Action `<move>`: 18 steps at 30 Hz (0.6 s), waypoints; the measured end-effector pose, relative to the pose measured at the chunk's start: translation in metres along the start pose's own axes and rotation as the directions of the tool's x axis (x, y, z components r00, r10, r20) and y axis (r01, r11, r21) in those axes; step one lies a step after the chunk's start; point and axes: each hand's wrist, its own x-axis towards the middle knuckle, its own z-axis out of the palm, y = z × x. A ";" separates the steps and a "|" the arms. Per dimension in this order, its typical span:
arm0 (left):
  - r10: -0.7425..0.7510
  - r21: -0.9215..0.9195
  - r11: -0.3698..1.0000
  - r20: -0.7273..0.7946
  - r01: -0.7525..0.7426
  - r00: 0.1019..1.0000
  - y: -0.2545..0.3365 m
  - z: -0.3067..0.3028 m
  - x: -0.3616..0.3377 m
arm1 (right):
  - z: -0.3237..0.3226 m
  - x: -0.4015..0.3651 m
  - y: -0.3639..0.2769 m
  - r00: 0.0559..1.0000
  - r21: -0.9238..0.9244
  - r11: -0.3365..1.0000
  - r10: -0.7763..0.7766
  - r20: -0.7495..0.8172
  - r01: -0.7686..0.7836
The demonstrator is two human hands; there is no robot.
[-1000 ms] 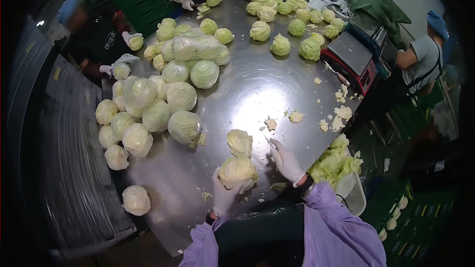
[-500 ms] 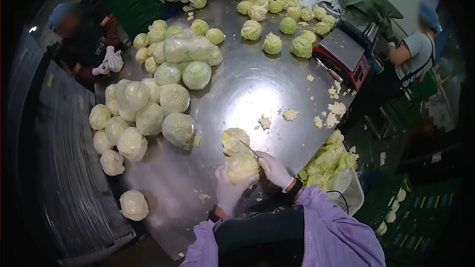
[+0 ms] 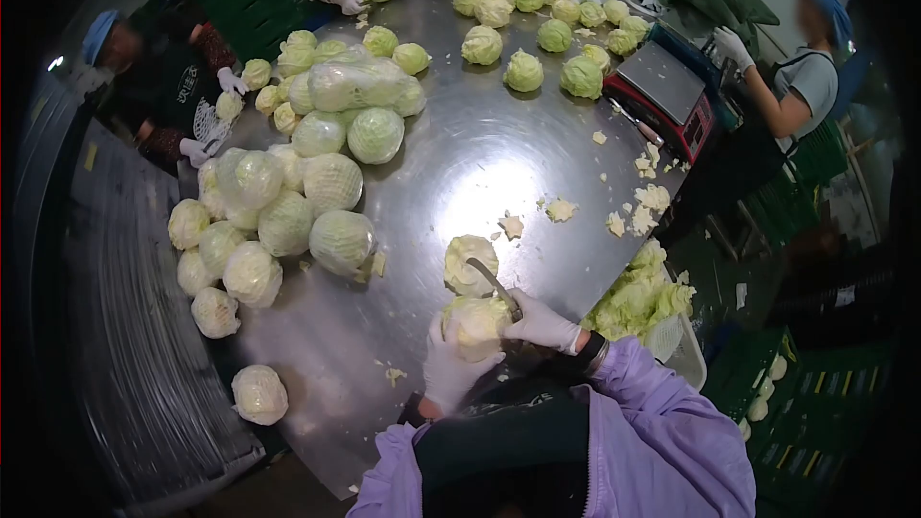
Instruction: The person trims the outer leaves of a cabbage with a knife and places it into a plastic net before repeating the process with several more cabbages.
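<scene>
Near the table's front edge, my gloved left hand (image 3: 455, 364) is wrapped round the lower left of a pale cabbage (image 3: 482, 328). My gloved right hand (image 3: 543, 322) grips a knife (image 3: 493, 280) by its handle, close against the cabbage's right side. The curved blade points up and to the left, over the top of that cabbage. Just behind it, a pale, cupped cabbage piece (image 3: 468, 267) lies on the metal table (image 3: 422, 221), partly overlapped by the blade tip.
Wrapped cabbages (image 3: 331, 182) are piled on the left; unwrapped ones (image 3: 523, 72) stand at the back. Leaf scraps (image 3: 559, 210) lie to the right. A white basket (image 3: 693, 355) of leaves stands beside the table. A red scale (image 3: 662, 96) sits back right. Three people work around the table.
The knife has lifted away from the cut cabbage, its blade now more in the open. My left hand has shifted round the cabbage. The person at right has raised a hand.
</scene>
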 end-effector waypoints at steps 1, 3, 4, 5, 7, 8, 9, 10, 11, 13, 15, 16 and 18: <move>0.025 0.081 0.996 0.037 -0.028 0.999 0.002 0.000 -0.001 | -0.001 -0.003 0.005 1.000 0.004 1.000 0.005 -0.008 -0.005; 0.050 0.156 0.986 0.078 -0.061 0.996 0.000 0.000 -0.001 | 0.001 -0.007 0.019 0.997 -0.056 0.997 -0.061 -0.049 0.059; 0.028 0.045 0.998 0.091 -0.033 0.995 -0.008 -0.002 -0.001 | 0.004 -0.005 0.028 0.997 -0.058 0.997 -0.061 -0.050 0.058; 0.007 -0.064 0.998 0.105 0.000 0.994 -0.014 -0.005 0.000 | 0.009 0.000 0.038 0.957 -0.109 0.959 -0.273 -0.095 0.263; 0.116 -0.006 0.993 0.062 -0.116 0.991 -0.023 -0.014 0.002 | 0.017 0.004 0.033 0.870 -0.161 0.874 -0.479 -0.121 0.458; 0.225 0.054 0.972 0.028 -0.227 0.974 -0.026 -0.017 0.003 | 0.020 0.005 0.030 0.884 -0.216 0.880 -0.453 -0.111 0.424; 0.218 0.064 0.974 0.026 -0.219 0.976 -0.023 -0.021 0.004 | 0.024 0.006 0.025 0.899 -0.269 0.882 -0.427 -0.102 0.388; 0.217 0.119 0.967 0.082 -0.225 0.973 -0.017 -0.025 0.007 | 0.029 0.009 0.022 0.899 -0.259 0.883 -0.428 -0.096 0.392; 0.213 0.171 0.957 0.139 -0.235 0.967 -0.014 -0.029 0.009 | 0.034 0.012 0.020 0.855 -0.321 0.835 -0.504 -0.122 0.447; 0.195 0.149 0.965 0.136 -0.215 0.971 -0.018 -0.030 0.012 | 0.035 0.016 0.017 0.802 -0.384 0.780 -0.580 -0.145 0.494; 0.180 0.117 0.974 0.135 -0.196 0.974 -0.017 -0.029 0.013 | 0.032 0.017 0.016 0.780 -0.499 0.723 -0.610 -0.139 0.477; 0.177 0.122 0.974 0.133 -0.193 0.975 -0.014 -0.030 0.014 | 0.028 0.016 0.014 0.780 -0.500 0.723 -0.610 -0.139 0.477; 0.176 0.126 0.973 0.130 -0.192 0.976 -0.012 -0.030 0.016 | 0.018 0.013 0.012 0.905 -0.409 0.833 -0.423 -0.037 0.373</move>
